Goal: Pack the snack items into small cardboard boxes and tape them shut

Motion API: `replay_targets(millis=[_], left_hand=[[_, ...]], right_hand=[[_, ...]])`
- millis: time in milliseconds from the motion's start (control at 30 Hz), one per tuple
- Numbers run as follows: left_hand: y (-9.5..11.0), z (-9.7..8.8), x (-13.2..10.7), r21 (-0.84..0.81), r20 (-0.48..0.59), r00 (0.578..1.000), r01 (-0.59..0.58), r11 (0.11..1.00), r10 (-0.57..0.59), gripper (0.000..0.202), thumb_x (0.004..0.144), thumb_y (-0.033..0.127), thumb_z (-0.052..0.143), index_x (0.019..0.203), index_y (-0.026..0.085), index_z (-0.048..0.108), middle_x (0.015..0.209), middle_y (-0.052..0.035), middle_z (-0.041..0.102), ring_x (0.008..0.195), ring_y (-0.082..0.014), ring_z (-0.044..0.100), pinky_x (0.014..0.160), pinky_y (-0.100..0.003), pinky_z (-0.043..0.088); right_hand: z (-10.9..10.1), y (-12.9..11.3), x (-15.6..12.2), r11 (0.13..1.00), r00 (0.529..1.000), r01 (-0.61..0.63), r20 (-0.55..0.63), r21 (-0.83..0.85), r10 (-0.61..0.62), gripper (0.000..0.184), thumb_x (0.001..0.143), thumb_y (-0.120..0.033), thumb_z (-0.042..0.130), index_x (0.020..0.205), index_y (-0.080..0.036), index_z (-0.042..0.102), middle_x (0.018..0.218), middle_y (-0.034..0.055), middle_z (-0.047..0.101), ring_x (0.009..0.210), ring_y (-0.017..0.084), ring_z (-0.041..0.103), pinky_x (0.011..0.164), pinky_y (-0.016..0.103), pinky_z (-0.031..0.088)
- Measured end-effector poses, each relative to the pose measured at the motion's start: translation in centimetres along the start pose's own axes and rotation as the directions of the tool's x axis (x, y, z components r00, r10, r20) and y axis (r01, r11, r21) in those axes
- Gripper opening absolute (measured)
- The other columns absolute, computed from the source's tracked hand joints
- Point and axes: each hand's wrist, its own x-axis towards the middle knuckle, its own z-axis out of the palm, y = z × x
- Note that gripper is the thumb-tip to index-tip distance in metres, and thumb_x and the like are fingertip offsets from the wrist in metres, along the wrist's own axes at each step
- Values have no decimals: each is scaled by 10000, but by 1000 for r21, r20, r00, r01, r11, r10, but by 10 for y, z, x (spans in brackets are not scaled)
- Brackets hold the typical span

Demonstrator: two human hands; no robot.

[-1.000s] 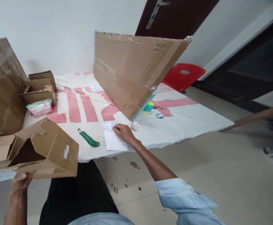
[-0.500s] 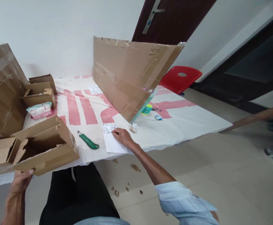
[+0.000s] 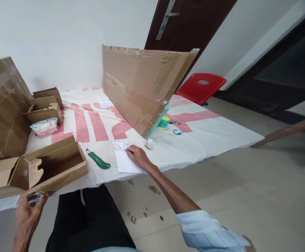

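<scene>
My left hand (image 3: 31,211) is at the near edge of an open cardboard box (image 3: 72,175), thumb and fingers spread along its lower edge and gripping it. The box lies on the table with its opening up and an end flap bent inward. My right hand (image 3: 139,156) rests on a white sheet of paper (image 3: 126,164) with small drawn shapes along its top. Its fingers are curled and pinched together; whatever they hold is too small to make out. Between box and paper lies a green utility knife (image 3: 98,159).
A large cardboard sheet (image 3: 142,84) stands upright on the table. Nearby are a tape roll (image 3: 163,122), a small blue-white roll (image 3: 177,132) and crumpled scrap (image 3: 149,144). Left are a wipes pack (image 3: 44,126), smaller boxes (image 3: 44,109) and a big carton (image 3: 5,108). Behind stands a red chair (image 3: 201,87).
The box at my left hand has tipped from a tilt to lying flatter, showing its inside. My left hand has shifted slightly right and down along its edge. My right hand stays on the paper.
</scene>
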Motion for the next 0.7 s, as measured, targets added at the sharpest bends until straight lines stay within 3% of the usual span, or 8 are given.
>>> replay_targets(millis=[100,133,200,333,400,467,533,700], left_hand=[[0,11,-35,-6,28,1000,6,1000,-6,502,749,720,722,882,236,719,741,-36,770,559,-247,679,617,-381,604],[7,18,-48,-62,92,992,-80,995,86,469,784,706,714,847,241,719,730,-31,766,549,-229,661,597,-354,594],[29,35,-71,-183,234,923,-266,946,305,402,859,637,699,845,238,749,733,-44,760,594,-233,688,569,-325,587],[99,83,-90,-355,325,643,-596,720,693,205,996,336,608,1004,224,779,976,-109,792,871,-251,767,797,-353,644],[137,110,-85,-382,344,506,-694,610,791,227,990,219,578,1128,213,759,1070,-125,774,963,-259,750,871,-379,640],[172,137,-72,-353,369,409,-769,533,834,278,948,140,579,1163,208,741,1144,-137,747,1064,-290,706,936,-427,623],[203,162,-56,-288,422,353,-821,493,835,369,899,92,598,1238,186,708,1264,-156,711,1178,-325,646,1010,-480,595],[257,207,-26,-77,560,327,-894,441,761,462,919,133,607,1378,186,627,1491,-170,606,1406,-397,475,1029,-577,536]], right_hand=[[0,4,-7,999,999,41,-7,25,-41,226,918,-162,549,835,-212,753,925,85,764,883,220,690,828,317,521],[0,5,-10,998,998,60,-15,37,-59,225,924,-159,551,842,-216,753,935,87,760,901,225,694,850,329,529],[2,8,-14,993,994,101,-43,62,-99,219,931,-152,560,869,-223,759,956,91,755,932,233,697,889,351,542],[4,10,-17,987,988,133,-92,95,-124,218,931,-138,573,904,-229,769,953,83,746,922,232,693,889,358,553],[4,11,-15,987,988,127,-101,101,-117,217,930,-133,574,919,-226,770,947,76,744,907,224,689,878,346,551],[3,11,-11,988,988,123,-104,98,-112,220,932,-127,573,929,-222,771,951,74,745,902,217,684,869,334,547],[1,12,-8,989,989,118,-95,87,-109,225,942,-123,569,939,-221,771,963,78,746,914,217,685,869,329,543],[-3,17,-2,992,993,108,-51,60,-105,234,962,-112,565,968,-218,773,969,80,744,925,220,698,862,327,540]])
